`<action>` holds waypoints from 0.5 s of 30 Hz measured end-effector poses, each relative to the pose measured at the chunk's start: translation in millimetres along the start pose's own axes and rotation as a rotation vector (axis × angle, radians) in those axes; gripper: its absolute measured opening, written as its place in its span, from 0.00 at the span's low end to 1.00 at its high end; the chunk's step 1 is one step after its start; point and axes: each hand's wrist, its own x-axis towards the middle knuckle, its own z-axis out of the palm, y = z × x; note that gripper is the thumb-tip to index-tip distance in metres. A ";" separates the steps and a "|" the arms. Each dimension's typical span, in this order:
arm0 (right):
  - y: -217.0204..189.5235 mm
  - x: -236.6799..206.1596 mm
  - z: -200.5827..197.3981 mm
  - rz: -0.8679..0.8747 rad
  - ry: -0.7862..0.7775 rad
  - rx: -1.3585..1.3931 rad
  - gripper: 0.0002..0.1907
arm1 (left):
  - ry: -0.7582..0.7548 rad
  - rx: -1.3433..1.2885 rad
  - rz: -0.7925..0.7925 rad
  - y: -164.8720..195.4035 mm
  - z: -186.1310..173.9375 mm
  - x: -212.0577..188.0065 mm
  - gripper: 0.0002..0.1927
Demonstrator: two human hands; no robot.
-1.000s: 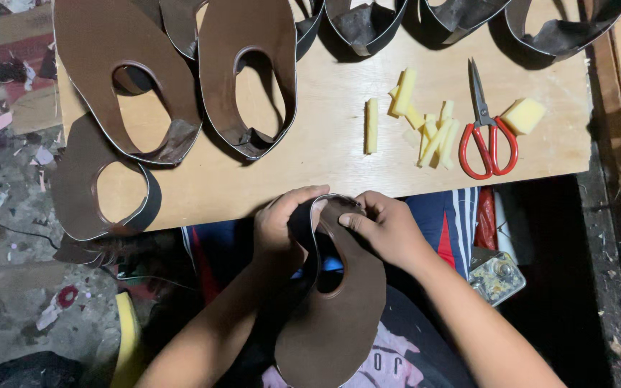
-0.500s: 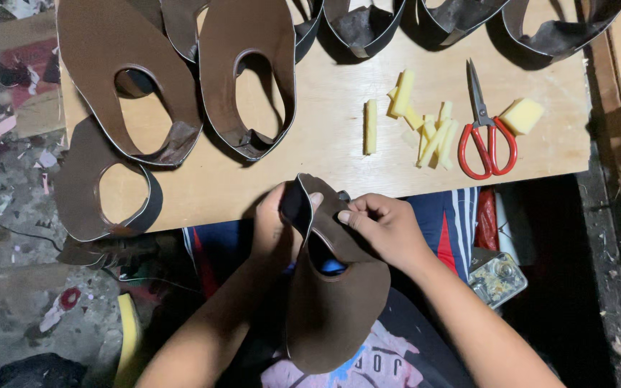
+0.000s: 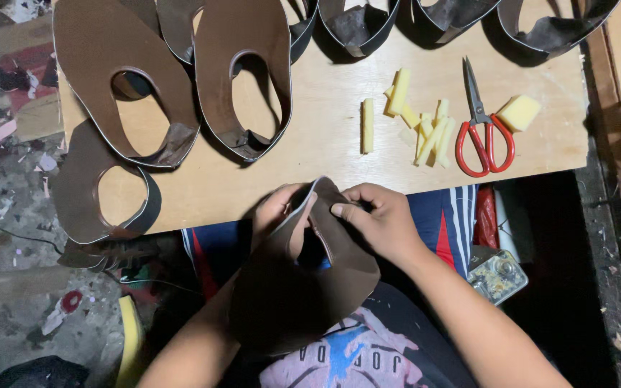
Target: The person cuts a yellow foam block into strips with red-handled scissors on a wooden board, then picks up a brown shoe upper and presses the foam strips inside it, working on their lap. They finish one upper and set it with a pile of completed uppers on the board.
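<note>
Currently both hands, left hand and right hand, pinch a brown leather shoe upper, fingers closed on its top edge.

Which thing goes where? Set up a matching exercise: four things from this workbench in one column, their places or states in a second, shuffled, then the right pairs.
Things:
1. scissors
2. yellow sponge block
3. brown shoe upper
4. yellow foam strips

Places or states:
A. held in both hands over the lap
B. at the board's right end, just right of the red handles
C. loose pile, left of the blades
D. lying shut, blades pointing away from the person

Pairs: 1-D, 2-B, 3-A, 4-C
</note>
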 end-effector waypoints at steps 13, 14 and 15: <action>19.6 21.8 -16.3 0.052 0.348 0.367 0.05 | -0.230 -0.568 -0.228 49.4 8.7 8.9 0.26; 20.1 23.0 -16.9 0.049 0.377 0.444 0.06 | -0.253 -0.425 -0.149 49.3 14.3 -0.4 0.27; 20.0 23.8 -16.0 0.047 0.405 0.520 0.07 | -0.272 -0.284 -0.071 48.2 19.6 -10.1 0.29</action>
